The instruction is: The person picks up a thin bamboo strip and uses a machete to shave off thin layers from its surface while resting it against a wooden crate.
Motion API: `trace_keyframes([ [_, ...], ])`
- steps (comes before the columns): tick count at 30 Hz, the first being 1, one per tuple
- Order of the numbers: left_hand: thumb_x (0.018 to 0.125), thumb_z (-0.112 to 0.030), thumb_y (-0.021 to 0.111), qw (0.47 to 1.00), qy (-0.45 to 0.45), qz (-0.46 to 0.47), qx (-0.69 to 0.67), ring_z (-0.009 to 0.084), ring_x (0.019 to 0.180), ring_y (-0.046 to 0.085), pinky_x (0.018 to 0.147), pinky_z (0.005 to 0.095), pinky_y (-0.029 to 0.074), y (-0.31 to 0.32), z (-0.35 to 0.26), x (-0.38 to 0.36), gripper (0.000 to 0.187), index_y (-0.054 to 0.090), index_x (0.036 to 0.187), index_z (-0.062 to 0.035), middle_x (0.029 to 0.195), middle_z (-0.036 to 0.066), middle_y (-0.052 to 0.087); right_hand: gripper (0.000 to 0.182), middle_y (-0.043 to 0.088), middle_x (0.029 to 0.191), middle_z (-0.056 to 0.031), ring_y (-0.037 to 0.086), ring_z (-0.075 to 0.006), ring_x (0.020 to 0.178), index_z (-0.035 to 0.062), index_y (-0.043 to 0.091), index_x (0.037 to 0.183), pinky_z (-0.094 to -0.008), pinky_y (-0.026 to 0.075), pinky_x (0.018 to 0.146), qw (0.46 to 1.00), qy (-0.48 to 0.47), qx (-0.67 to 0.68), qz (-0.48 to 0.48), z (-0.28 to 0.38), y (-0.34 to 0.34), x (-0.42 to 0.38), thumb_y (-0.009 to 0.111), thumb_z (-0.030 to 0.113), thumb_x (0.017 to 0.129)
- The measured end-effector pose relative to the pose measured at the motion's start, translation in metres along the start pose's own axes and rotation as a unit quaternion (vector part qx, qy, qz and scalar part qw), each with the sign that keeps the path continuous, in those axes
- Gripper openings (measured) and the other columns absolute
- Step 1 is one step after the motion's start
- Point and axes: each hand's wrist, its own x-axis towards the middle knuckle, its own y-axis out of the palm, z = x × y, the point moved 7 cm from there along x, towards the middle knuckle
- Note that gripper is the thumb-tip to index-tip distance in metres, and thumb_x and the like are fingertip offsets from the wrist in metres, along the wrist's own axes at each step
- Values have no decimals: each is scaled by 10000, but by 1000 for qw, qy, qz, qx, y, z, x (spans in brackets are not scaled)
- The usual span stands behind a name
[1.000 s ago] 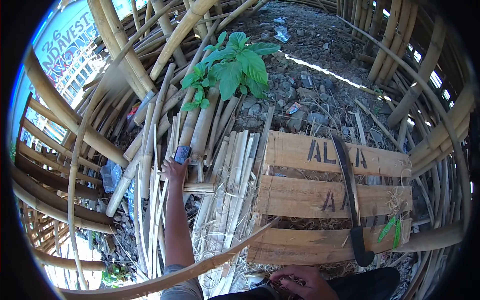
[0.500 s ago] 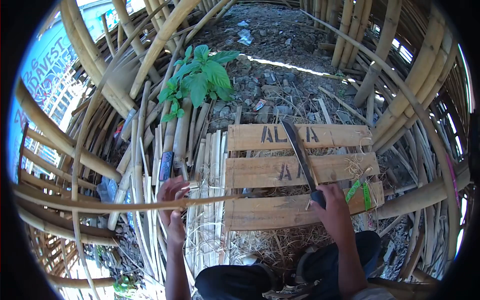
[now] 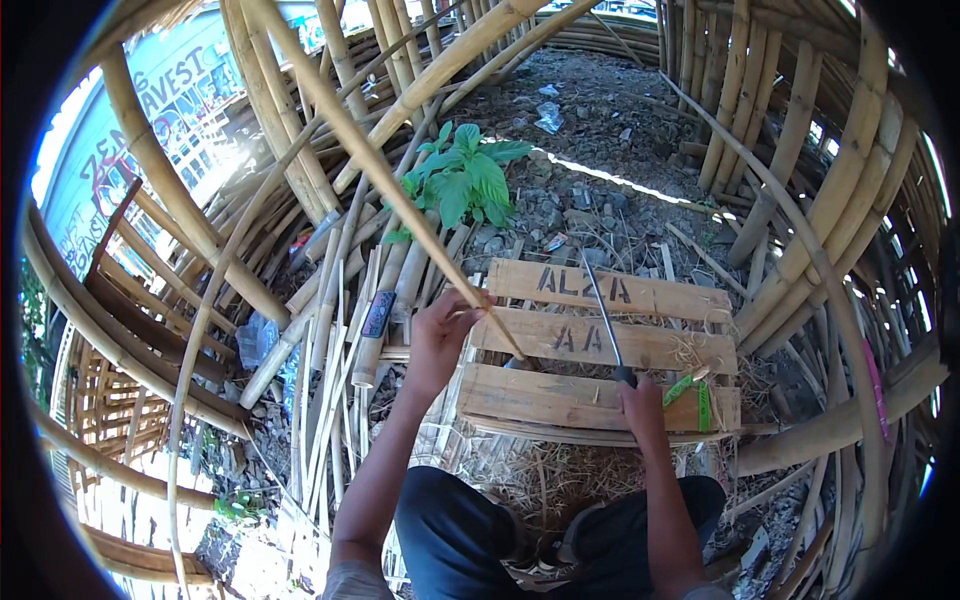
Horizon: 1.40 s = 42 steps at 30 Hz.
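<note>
My left hand (image 3: 446, 338) pinches a long, thin bamboo pole (image 3: 380, 185) near its lower end. The pole slants from the upper left down to the wooden slats, its tip in the gap between the middle and near slats. My right hand (image 3: 645, 405) is closed around the dark handle of a machete (image 3: 608, 325), whose blade points away from me over the slats, nearly edge-on. Beneath both tools lies a slatted wooden crate (image 3: 540, 390) with black stencilled letters. Green strips (image 3: 704, 405) are on its near right corner, close to my right hand.
A dark patterned phone-like object (image 3: 378, 314) rests on bamboo at the left. Split bamboo lengths (image 3: 330, 390) lie beside the crate. Thick bamboo poles (image 3: 830, 200) rise on both sides. Beyond the crate are a leafy plant (image 3: 465, 185) and rubble ground (image 3: 590, 140). Shavings lie under the crate.
The bamboo pole has swung from nearly level to a steep slant, its far end raised. My left hand has moved right and closed on it. The machete blade has turned more edge-on.
</note>
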Motion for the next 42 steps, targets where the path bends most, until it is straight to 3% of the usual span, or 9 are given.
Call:
trace_keyframes([
  [1, 893, 49, 523, 999, -1, 29, 13, 171, 1026, 621, 904, 293, 484, 10, -2, 5, 222, 563, 1110, 26, 1050, 118, 661, 268, 603, 765, -159, 606, -348, 604, -27, 546, 932, -428, 516, 595, 1000, -3, 0, -3, 4, -10, -4, 652, 179, 799],
  [2, 893, 49, 523, 999, 3, 31, 12, 171, 1026, 621, 904, 293, 484, 15, -6, 9, 222, 563, 1110, 26, 1050, 118, 661, 234, 574, 719, -108, 562, -265, 527, -14, 542, 916, -375, 482, 520, 971, 57, 225, 58, 13, -13, -18, 643, 167, 807],
  [3, 891, 46, 528, 999, -1, 16, 29, 166, 994, 632, 866, 283, 492, 18, -9, 12, 214, 568, 1101, 35, 1028, 111, 671, 202, 545, 673, -57, 517, -181, 451, 0, 539, 900, -322, 448, 446, 885, 112, 437, 117, 25, -13, -33, 635, 155, 814],
  [6, 882, 41, 545, 1000, -9, -13, 22, 162, 931, 649, 814, 284, 511, 20, 2, 15, 204, 581, 1083, 38, 998, 101, 685, 177, 493, 673, -8, 454, -65, 460, 18, 530, 894, -242, 381, 409, 916, 80, 379, 104, 51, -39, -58, 627, 155, 837],
  [14, 886, -3, 562, 992, 17, -126, -19, 124, 874, 628, 783, 290, 524, 7, -26, -1, 199, 600, 1077, 36, 939, 93, 685, 165, 494, 700, -14, 456, -72, 480, 22, 541, 955, -232, 380, 436, 901, 48, 408, 141, 103, -88, -102, 605, 128, 846],
  [24, 889, -17, 580, 997, 5, -62, 50, 129, 884, 638, 739, 272, 532, 38, -27, -6, 228, 580, 1115, 16, 972, 82, 687, 175, 507, 686, -28, 462, -85, 459, 15, 528, 991, -237, 382, 422, 907, 4, 398, 139, 83, -94, -150, 594, 102, 854],
  [30, 884, 6, 579, 996, 55, -32, 60, 135, 878, 635, 712, 273, 517, 43, -37, -8, 191, 600, 1074, 17, 936, 89, 679, 178, 509, 635, -35, 481, -108, 448, 24, 514, 978, -251, 390, 403, 879, 90, 440, 159, 54, -64, -185, 603, 135, 871],
  [36, 883, 19, 570, 990, 98, -97, 23, 120, 780, 594, 712, 260, 488, 26, -88, 9, 191, 606, 1070, 27, 828, 101, 637, 219, 502, 626, -28, 466, -98, 425, 10, 522, 1004, -251, 388, 400, 899, 93, 409, 128, 49, -45, -206, 620, 140, 857],
  [42, 891, 13, 556, 998, 50, 6, 46, 140, 851, 615, 688, 273, 525, 50, -50, 5, 209, 578, 1098, 32, 945, 95, 650, 237, 503, 627, -28, 467, -95, 423, -3, 525, 1016, -248, 392, 401, 908, 72, 403, 90, 68, -33, -210, 623, 135, 849],
])
